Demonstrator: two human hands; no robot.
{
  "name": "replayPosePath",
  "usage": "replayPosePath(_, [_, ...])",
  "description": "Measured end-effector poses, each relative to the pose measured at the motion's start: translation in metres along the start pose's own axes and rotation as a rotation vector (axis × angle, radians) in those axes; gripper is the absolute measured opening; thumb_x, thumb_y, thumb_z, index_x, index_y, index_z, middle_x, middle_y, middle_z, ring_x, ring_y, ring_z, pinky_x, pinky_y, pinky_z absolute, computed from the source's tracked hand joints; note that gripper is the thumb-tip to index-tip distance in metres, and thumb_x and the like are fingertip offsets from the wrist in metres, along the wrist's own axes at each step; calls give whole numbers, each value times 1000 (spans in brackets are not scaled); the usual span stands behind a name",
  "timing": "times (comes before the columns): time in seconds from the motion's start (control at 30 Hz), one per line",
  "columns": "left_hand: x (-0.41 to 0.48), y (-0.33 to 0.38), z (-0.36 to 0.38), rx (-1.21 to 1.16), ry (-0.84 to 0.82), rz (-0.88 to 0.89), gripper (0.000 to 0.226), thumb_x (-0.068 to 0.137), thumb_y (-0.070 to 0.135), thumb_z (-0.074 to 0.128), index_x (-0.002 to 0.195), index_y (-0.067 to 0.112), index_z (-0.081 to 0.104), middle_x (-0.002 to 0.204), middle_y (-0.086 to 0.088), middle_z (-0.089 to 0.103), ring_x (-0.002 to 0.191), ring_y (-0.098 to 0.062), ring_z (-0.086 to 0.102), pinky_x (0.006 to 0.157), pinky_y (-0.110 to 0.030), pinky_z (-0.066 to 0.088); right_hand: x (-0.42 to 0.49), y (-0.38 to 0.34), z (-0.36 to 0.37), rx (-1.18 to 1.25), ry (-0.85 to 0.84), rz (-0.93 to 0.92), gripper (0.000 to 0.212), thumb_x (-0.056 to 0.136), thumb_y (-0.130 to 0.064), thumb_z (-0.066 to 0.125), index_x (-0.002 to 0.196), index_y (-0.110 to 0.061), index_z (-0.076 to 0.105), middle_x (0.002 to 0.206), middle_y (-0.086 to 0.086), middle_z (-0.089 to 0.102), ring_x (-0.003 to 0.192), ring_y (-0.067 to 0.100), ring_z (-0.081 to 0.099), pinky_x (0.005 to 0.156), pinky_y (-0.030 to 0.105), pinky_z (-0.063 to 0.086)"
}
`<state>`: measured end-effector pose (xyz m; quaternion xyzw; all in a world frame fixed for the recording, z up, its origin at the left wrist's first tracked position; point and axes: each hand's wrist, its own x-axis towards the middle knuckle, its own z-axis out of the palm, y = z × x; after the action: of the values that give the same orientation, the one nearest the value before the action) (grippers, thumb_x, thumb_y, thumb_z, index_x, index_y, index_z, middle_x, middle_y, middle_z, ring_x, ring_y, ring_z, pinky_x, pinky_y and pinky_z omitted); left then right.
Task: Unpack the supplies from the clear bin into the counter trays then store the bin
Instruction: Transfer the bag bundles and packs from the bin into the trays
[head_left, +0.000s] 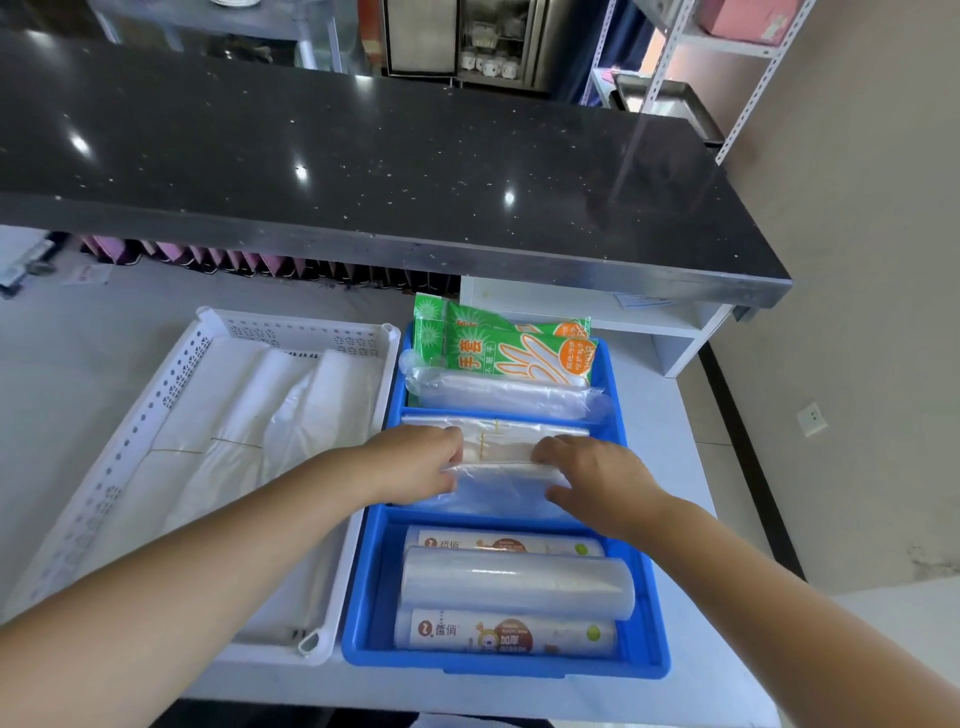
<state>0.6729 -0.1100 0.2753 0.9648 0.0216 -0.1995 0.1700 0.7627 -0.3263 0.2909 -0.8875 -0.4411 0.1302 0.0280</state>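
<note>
Both hands at blue tray (374, 587) on tabletop (662, 421). Left hand (415, 462) grips one end of clear bag pack (498, 486), right hand (592, 478) pinches other. Pack sits low in middle compartment. Best laid flat, edges squared, clear of film rolls (514, 582). Clear bin out of sight.

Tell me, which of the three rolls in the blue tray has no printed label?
The middle roll: it is plain and clear, while the roll behind it and the roll nearest the camera carry printed wrappers.
</note>
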Motion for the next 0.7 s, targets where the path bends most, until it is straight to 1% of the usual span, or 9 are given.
replayPosePath(0.07, [-1, 3, -3, 20, -32, 2, 19, 88, 33, 52, 98, 19, 46, 93, -1, 56, 67, -14, 45, 49, -25, 27, -3, 2, 1, 43, -83, 19, 31, 90, -27, 52, 121, -25, 50, 119, 4, 63, 102, 28, 60, 85, 39, 53])
replayPosePath(0.13, [-2, 6, -8, 81, -6, 1, 14, 88, 32, 51, 96, 21, 48, 89, 1, 54, 72, -17, 48, 50, -26, 27, -2, 4, 1, 62, -131, 32, 31, 92, -26, 50, 123, -24, 50, 120, 7, 62, 103, 30, 60, 88, 41, 52])
replayPosePath(0.23, [-4, 10, -8, 335, 122, 19, 16, 89, 28, 51, 100, 18, 57, 99, -5, 58, 94, -25, 51, 68, -30, 34, 1, 5, 5, -5, -147, 37, 29, 93, -24, 45, 122, -20, 50, 118, 9, 63, 102, 31, 60, 87, 42, 52])
replayPosePath(0.3, [-5, 15, -2, 406, 205, 0, 13, 86, 22, 51, 96, 13, 55, 100, -7, 57, 95, -26, 50, 72, -31, 33, 3, 6, 9, -91, -107, 0, 24, 94, -21, 43, 116, -17, 51, 112, 9, 65, 97, 31, 61, 80, 41, 53])
replayPosePath(0.4, [-12, 19, 7, 350, 303, -50, 6, 83, 13, 50, 86, 13, 44, 93, -8, 58, 80, -24, 50, 62, -32, 31, 3, 7, 13, -238, 34, -119, 16, 89, -15, 49, 103, -14, 55, 99, 8, 66, 90, 29, 60, 74, 38, 50])
replayPosePath(0.5, [-21, 12, 16, 355, 406, -3, 12, 83, 10, 54, 96, 8, 56, 96, -8, 58, 89, -28, 54, 72, -35, 37, 3, 8, 14, -291, 171, -167, 7, 77, -9, 59, 84, -10, 61, 82, 9, 62, 78, 31, 56, 65, 39, 47])
replayPosePath(0.57, [-27, 9, 21, 356, 430, -39, 25, 81, 6, 54, 104, 12, 59, 101, -5, 58, 98, -25, 51, 84, -32, 38, 3, 8, 16, -267, 181, -161, 12, 79, -8, 55, 89, -9, 61, 86, 10, 60, 80, 32, 55, 69, 40, 44])
replayPosePath(0.63, [-30, 10, 24, 371, 437, -55, 39, 76, -3, 50, 110, 16, 57, 104, -2, 57, 103, -22, 47, 89, -28, 34, 3, 8, 17, -263, 147, -160, 20, 85, -11, 47, 102, -11, 58, 95, 8, 60, 89, 31, 54, 78, 40, 42])
replayPosePath(0.7, [-34, 12, 25, 368, 442, -57, 46, 73, -7, 48, 112, 16, 55, 107, -1, 55, 106, -21, 45, 93, -27, 33, 3, 6, 13, -283, 135, -164, 24, 86, -13, 47, 109, -13, 55, 101, 7, 60, 95, 30, 54, 81, 39, 41])
